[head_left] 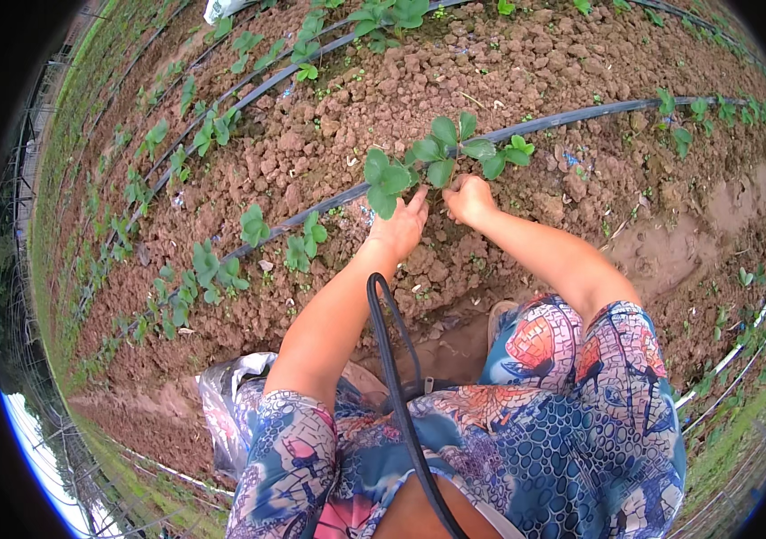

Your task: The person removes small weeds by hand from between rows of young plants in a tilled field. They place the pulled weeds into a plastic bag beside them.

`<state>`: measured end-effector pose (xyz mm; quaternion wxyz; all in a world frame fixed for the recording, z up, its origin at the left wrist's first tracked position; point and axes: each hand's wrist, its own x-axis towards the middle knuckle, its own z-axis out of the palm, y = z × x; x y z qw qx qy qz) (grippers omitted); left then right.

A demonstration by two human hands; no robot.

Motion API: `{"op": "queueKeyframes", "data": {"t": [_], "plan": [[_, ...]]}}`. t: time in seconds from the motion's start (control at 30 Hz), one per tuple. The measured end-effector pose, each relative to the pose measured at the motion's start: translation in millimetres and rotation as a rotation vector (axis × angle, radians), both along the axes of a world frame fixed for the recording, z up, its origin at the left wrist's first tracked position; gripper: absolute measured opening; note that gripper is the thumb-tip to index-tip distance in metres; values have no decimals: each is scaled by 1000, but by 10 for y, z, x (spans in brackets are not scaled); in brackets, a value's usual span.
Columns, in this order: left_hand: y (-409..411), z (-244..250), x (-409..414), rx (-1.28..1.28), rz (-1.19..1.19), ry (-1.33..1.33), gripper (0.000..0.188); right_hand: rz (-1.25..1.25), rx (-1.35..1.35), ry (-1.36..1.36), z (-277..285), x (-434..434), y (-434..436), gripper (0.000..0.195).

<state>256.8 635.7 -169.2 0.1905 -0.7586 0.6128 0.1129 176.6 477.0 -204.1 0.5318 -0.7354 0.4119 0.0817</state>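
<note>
A strawberry plant point(443, 151) with broad green leaves grows beside a black drip irrigation hose point(544, 122), in lumpy brown soil point(329, 135). My left hand point(400, 229) is low at the plant's left side, under a large leaf, its fingers pointing towards the stems; whether they pinch anything is hidden. At the plant's base, right of the left hand, my right hand point(469, 201) has its fingers curled in near the stems. What lies between those fingertips is too small to tell. A small gap separates the two hands.
More strawberry plants point(206, 264) line the same hose at lower left. Further hoses point(275, 79) with plants run across the upper left. A clear plastic bag point(225, 418) lies by my left side. A black cord point(390, 364) hangs in front of my body. Muddy ground point(672, 249) stretches at right.
</note>
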Motion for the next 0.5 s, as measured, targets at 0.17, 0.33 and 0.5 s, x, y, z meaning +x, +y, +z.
{"op": "queueKeyframes", "data": {"t": [0.17, 0.33, 0.5], "plan": [[-67, 37, -16, 31, 51, 35, 48, 21, 161, 108, 84, -120, -59, 19], [-2, 40, -13, 62, 81, 43, 45, 206, 204, 334, 375, -127, -20, 26], [-70, -10, -89, 100, -48, -10, 42, 171, -224, -83, 134, -50, -85, 39]]}}
